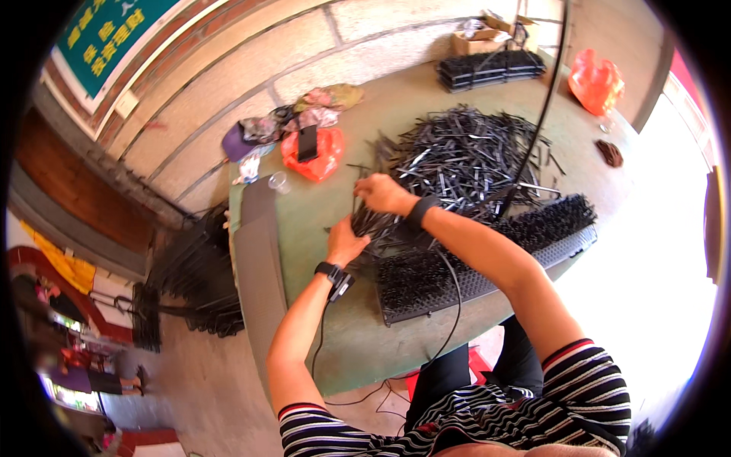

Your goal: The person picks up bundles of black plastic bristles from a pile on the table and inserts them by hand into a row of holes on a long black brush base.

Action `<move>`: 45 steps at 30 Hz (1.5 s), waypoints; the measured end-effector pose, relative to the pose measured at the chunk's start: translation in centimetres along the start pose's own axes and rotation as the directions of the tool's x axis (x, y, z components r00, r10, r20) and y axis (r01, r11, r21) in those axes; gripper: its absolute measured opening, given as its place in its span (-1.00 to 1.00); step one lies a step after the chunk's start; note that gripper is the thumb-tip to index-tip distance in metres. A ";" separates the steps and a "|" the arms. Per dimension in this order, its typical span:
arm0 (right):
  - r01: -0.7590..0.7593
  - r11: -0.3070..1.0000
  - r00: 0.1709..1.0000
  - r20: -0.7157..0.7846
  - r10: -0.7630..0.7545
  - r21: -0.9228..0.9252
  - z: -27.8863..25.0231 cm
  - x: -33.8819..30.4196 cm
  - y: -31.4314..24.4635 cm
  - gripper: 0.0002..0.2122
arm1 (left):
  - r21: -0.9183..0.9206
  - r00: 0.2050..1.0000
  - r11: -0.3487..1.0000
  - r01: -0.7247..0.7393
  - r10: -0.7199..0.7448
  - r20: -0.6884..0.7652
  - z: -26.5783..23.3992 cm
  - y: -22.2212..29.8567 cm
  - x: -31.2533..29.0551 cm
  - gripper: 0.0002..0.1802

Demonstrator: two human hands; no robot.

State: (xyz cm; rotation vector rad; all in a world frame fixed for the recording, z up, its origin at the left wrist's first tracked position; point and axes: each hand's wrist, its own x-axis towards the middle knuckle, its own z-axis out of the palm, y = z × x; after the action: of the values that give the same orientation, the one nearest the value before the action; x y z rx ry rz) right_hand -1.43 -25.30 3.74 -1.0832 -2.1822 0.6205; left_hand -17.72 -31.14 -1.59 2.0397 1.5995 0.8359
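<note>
A pale block wall [388, 34] backs a green table [343, 343], on which a broad pile [464, 156] of loose black strips lies. Left of the pile are a cup [279, 183] and a red bag [324, 156] with a phone [307, 143] on it; beyond the pile, a tied black stack [491, 70].

Both hands are at the pile's near-left edge, close together. The right hand [387, 195] has its fingers drawn narrow; the left hand [346, 244], part-curled, is against a few strips [373, 223]. Whether either grips one, I cannot tell.

Nearer the person than the pile sits a bristled panel [415, 286]; the right forearm hides part of its run. Its visible bristles stand thick, so that portion looks largely filled. The strips in the pile lie loose and tangled, and by their bulk, most of the sorting seems left.
</note>
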 end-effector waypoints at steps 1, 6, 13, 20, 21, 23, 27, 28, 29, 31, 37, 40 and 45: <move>-0.081 0.996 0.995 0.064 0.078 0.042 0.0 -0.1 -1.0 -0.79 | -0.077 1.000 0.997 -0.008 0.008 0.005 0.2 -0.5 -0.2 -0.63; -0.138 0.983 0.906 -0.415 0.077 -0.119 1.1 -1.6 -3.3 -0.61 | -0.291 0.996 0.955 0.063 -0.078 -0.041 0.6 -2.4 -0.1 -0.68; -0.344 0.510 0.819 -0.014 0.573 0.789 -3.1 -6.5 -7.4 -0.30 | -0.890 0.901 0.377 0.255 -0.427 0.077 -4.6 4.5 4.9 -0.88; -0.223 -0.333 0.758 0.378 0.532 0.916 0.8 -5.7 -4.8 -0.43 | -0.987 0.929 0.078 0.142 -0.355 0.106 -4.6 9.5 5.8 -0.85; -0.140 -0.457 0.793 0.376 0.480 0.879 0.9 -5.3 -5.1 -0.46 | -0.987 0.935 0.119 0.106 -0.351 0.058 -4.2 9.8 5.3 -0.83; -0.036 -0.529 0.811 0.334 0.481 0.848 0.9 -4.7 -5.6 -0.60 | -0.960 0.948 0.275 -0.055 -0.289 -0.137 -3.0 9.7 4.4 -0.64; -0.093 -0.414 0.772 0.328 0.544 0.906 2.3 -4.0 -3.9 -0.68 | -0.948 0.933 0.296 -0.115 -0.296 -0.205 -1.9 10.9 3.5 -0.63; -0.142 -0.352 0.717 0.341 0.608 0.925 2.4 -4.0 -3.9 -0.73 | -0.948 0.930 0.294 -0.118 -0.303 -0.210 -2.2 11.4 3.2 -0.64; -0.132 -0.361 0.706 0.343 0.620 0.923 2.4 -4.1 -3.8 -0.73 | -0.949 0.926 0.292 -0.121 -0.310 -0.214 -2.5 11.8 3.2 -0.64; -0.113 -0.373 0.683 0.345 0.644 0.921 1.4 -4.6 -4.4 -0.73 | -0.933 0.919 0.317 -0.168 -0.291 -0.265 -2.5 11.7 3.8 -0.62; -0.065 -0.431 0.795 0.307 0.523 0.900 1.0 -3.0 -3.9 -0.70 | -0.945 0.921 0.247 -0.216 -0.271 -0.281 -2.4 12.3 3.6 -0.56; -0.088 -0.535 0.770 0.398 0.498 0.840 0.3 -3.3 -4.6 -0.69 | -0.916 0.901 0.330 -0.227 -0.287 -0.326 -2.9 12.0 3.5 -0.67; -0.088 -0.455 0.852 0.304 0.426 0.886 0.7 -2.5 -4.0 -0.72 | -0.886 0.905 0.344 -0.313 -0.176 -0.388 -2.9 12.7 3.4 -0.43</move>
State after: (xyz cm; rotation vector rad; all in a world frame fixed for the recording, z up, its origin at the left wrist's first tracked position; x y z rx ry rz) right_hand -2.88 -29.73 5.02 -0.4558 -0.2299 1.9869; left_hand -9.98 -31.16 9.49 1.0445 0.7324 1.8108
